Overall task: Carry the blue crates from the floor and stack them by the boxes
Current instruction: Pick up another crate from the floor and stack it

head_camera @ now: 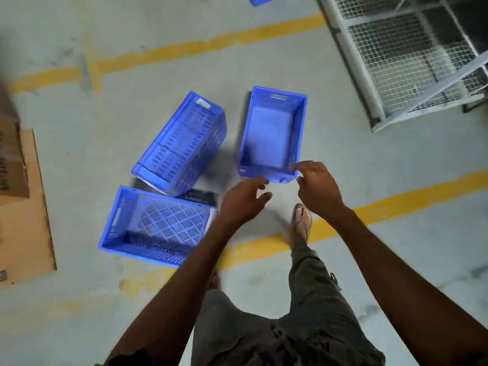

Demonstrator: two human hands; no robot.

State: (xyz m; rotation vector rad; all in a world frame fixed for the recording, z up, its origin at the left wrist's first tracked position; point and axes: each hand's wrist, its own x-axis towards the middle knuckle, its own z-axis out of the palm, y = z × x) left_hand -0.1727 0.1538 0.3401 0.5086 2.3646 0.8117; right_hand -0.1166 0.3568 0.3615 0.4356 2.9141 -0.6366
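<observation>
Upright solid-walled crate [272,133] on the floor [369,159], just beyond both hands: left [243,200], right [318,187], fingers spread, empty. Beside it, two perforated crates [182,141], [155,225]; boxes [15,180] left.

One camera only, worn on my head, looking steeply down and a little forward at the floor [369,159] from standing height. My arms and legs fill the bottom; the hands [245,199] sit near mid-frame. The wide lens bends the edges, and the left margin is blurred, perhaps from my moving.
</observation>
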